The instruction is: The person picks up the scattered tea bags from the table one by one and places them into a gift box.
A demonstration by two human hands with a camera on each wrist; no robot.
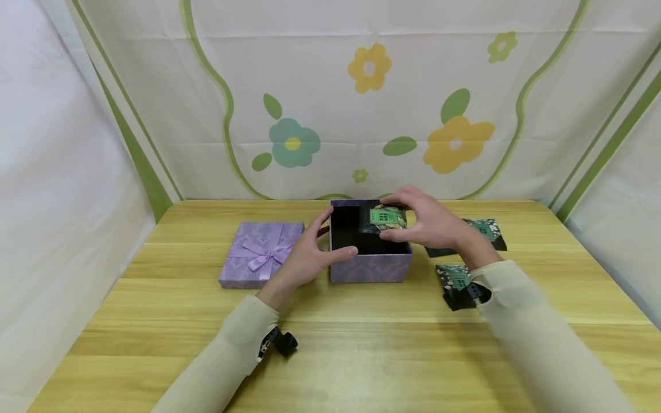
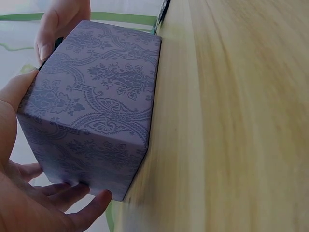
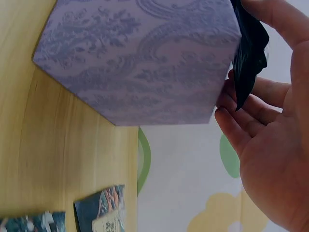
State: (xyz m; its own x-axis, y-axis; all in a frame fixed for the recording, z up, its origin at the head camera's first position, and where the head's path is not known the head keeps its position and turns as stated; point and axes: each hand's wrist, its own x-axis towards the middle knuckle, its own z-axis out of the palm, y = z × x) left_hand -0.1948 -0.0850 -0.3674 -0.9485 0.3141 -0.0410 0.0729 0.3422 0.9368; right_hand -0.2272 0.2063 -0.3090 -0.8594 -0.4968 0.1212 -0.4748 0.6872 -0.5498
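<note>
Pinching black packet (image 1: pixel 386 217) in right hand (image 1: pixel 431 221), touching box (image 1: pixel 369 269) with spread left hand (image 1: pixel 308 253); seemingly packing, needing lowering, release.

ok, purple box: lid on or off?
Off: the lid lies on the table, left of the box, whose dark inside shows through its open top.
</note>
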